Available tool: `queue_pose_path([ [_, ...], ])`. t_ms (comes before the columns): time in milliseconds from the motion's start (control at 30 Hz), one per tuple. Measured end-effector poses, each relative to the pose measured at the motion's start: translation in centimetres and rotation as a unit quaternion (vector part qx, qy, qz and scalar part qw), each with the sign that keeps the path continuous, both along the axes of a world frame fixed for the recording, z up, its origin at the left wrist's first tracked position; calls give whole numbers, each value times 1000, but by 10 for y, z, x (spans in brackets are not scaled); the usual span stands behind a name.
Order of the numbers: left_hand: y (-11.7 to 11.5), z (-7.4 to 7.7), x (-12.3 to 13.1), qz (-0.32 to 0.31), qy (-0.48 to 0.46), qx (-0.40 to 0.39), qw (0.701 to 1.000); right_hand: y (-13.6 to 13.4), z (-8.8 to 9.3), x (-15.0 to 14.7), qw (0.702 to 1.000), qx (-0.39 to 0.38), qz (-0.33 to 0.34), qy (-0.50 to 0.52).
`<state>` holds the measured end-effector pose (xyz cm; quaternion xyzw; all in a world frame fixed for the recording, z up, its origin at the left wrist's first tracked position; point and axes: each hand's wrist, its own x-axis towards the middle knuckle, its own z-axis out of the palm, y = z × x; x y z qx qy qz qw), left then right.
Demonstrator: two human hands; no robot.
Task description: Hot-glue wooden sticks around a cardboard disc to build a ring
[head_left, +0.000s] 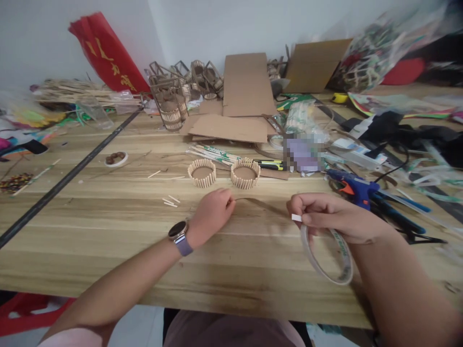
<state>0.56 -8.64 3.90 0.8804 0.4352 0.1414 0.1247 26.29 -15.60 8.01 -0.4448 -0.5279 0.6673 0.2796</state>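
Note:
My left hand (212, 214), a watch on its wrist, is closed over the near end of a thin brown strip (265, 206). The strip runs across to my right hand (327, 214), whose thumb and fingers are pinched together. From that hand hangs a nearly used-up roll of tape (314, 265), green print on its inner ring. A short white tab (296, 218) sticks out at the fingertips. Just beyond my hands stand two small round baskets walled with wooden sticks, the left basket (201, 182) and the right basket (246, 183).
Loose short sticks (170, 201) and a white dish of brown beads (116, 159) lie to the left. A blue glue gun (356, 188) rests at right among tools. Behind are a utility knife (269, 165), cardboard (249, 84) and finished stick baskets (171, 118). A dark bar (75, 171) crosses the left.

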Motion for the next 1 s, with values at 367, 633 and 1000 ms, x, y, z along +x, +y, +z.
queue_pose_path([
  [367,-67,-18,-28,-262,164,230,923,2,-6,-18,998,-25,63,0],
  [633,-81,-20,-33,-246,191,198,929,4,-18,-34,994,-88,69,12],
  [1000,-91,-13,-35,-199,222,141,944,4,-37,-56,977,-178,118,18],
])
